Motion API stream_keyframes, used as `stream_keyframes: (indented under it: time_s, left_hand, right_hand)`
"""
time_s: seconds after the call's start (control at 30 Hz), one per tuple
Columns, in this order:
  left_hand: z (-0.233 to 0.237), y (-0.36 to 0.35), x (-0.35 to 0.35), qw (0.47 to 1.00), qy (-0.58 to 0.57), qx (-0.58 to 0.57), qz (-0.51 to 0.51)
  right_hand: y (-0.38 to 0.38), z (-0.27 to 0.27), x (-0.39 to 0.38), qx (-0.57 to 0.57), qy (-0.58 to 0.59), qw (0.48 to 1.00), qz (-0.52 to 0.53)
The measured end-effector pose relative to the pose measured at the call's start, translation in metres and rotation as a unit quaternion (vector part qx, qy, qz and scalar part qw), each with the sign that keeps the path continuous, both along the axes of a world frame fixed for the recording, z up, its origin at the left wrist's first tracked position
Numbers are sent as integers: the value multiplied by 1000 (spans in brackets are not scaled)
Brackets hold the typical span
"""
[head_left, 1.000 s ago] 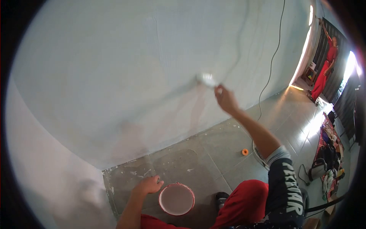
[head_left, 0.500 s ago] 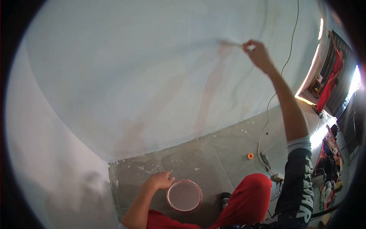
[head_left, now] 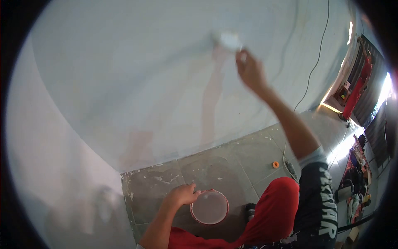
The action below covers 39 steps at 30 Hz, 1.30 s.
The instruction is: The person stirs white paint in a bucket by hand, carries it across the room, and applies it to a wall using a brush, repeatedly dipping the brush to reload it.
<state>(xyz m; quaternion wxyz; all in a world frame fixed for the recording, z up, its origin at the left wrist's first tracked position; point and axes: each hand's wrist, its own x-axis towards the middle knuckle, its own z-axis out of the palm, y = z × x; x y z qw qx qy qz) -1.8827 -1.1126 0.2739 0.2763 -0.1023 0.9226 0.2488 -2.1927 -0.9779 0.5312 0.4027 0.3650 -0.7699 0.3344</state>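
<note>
My right hand (head_left: 251,71) is raised in front of the pale wall (head_left: 166,95), fingers closed on a flat, white-headed tool (head_left: 230,40). Motion blurs this tool, so I cannot make out its exact kind; it is close to the wall, and its shadow falls to the left. Low down, a round bucket (head_left: 227,211) with a reddish rim holds a whitish liquid. My left hand (head_left: 182,194) is at the bucket's upper left edge, with bent fingers at the rim. Its fingertips are partly hidden.
An orange ring (head_left: 275,164) lies on the tiled floor (head_left: 248,159) near a cable (head_left: 318,58). White spots mark the floor along the wall. My red-trousered knee (head_left: 277,195) is right of the bucket. At far right are a person in red (head_left: 358,89) and heaped cloth (head_left: 354,182).
My right hand has moved left along the wall, and the tool has turned from edge-on to showing its white face. The view has shifted slightly; my left hand stays by the bucket.
</note>
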Motion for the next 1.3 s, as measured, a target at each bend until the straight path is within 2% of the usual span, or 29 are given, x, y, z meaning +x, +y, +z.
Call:
stream_keyframes:
  time_s: [0.1, 0.13, 0.17, 0.27, 0.33, 0.4, 0.43, 0.47, 0.5, 0.57, 0.6, 0.63, 0.67, 0.73, 0.8, 0.87, 0.93, 0.97, 1.0, 1.07, 1.1, 1.17, 1.23, 1.3]
  left_hand:
    - [7, 2, 0, 1000, 1, 4, -9]
    - [5, 3, 0, 1000, 0, 7, -9]
    - [-1, 3, 0, 1000, 7, 13, -18]
    - [5, 6, 2, 999, 9, 15, -31]
    - [9, 4, 4, 999, 5, 10, -34]
    - [8, 3, 7, 999, 35, 13, -28]
    - [6, 1, 7, 999, 35, 14, -28]
    - [1, -1, 7, 999, 36, 11, -26]
    - [-3, -2, 7, 999, 35, 9, -25]
    - [-2, -2, 8, 999, 28, 9, -27]
    - [-1, -3, 8, 999, 23, 6, -27]
    - [0, -2, 9, 999, 20, 7, -31]
    - [3, -3, 9, 999, 13, 11, -31]
    - [5, -1, 10, 999, 6, 14, -30]
    - [6, 0, 12, 1000, 5, 9, -30]
    - [10, 0, 15, 999, 2, 9, -32]
    - [10, 0, 16, 999, 4, 9, -33]
    - [8, 0, 17, 999, 22, 5, -31]
    - [6, 0, 17, 999, 40, 1, -29]
    - [4, 2, 17, 998, 55, -1, -32]
    - [4, 3, 17, 997, 66, -5, -38]
    - [6, 7, 17, 996, 74, 8, -42]
    - [9, 10, 17, 996, 82, 18, -43]
    - [10, 11, 17, 996, 74, 20, -44]
  right_hand:
    - [8, -116, 23, 115, -147, 981, 56]
    - [5, -138, 35, 147, -236, 960, 19]
    - [5, -164, 36, 160, -276, 948, 10]
    - [5, -187, 26, 198, -252, 946, 46]
    - [-10, -144, 15, 190, -299, 935, 20]
    - [-13, -85, -6, 198, -211, 956, 49]
    - [-18, -38, 5, 189, -208, 960, -2]
    - [-16, -5, -8, 161, -101, 981, 40]
    - [-18, 48, 7, 178, -140, 974, 14]
    - [-17, 121, 20, 117, -147, 980, 70]
    - [-18, 151, 22, 124, -96, 986, 56]
    - [-14, 178, -2, 114, -10, 993, -2]
    - [-23, 190, 96, 17, -98, 994, -54]
    - [-28, 223, 77, -1, -26, 999, -48]
    - [-34, 222, 66, -22, 19, 998, -50]
    - [-41, 201, 62, -45, 63, 996, -53]
    - [-56, 142, 52, -55, -15, 997, -53]
    - [-62, 95, 2, -37, 228, 972, -52]
    - [-65, 48, 21, -59, 160, 985, -11]
    - [-62, -54, 30, 29, 82, 996, 25]
    - [-55, -85, 61, 57, -52, 997, 24]
    - [-51, -156, 77, 103, -196, 975, 29]
    - [-49, -193, 85, 137, -310, 941, 1]
    - [-50, -200, 77, 140, -318, 938, 11]
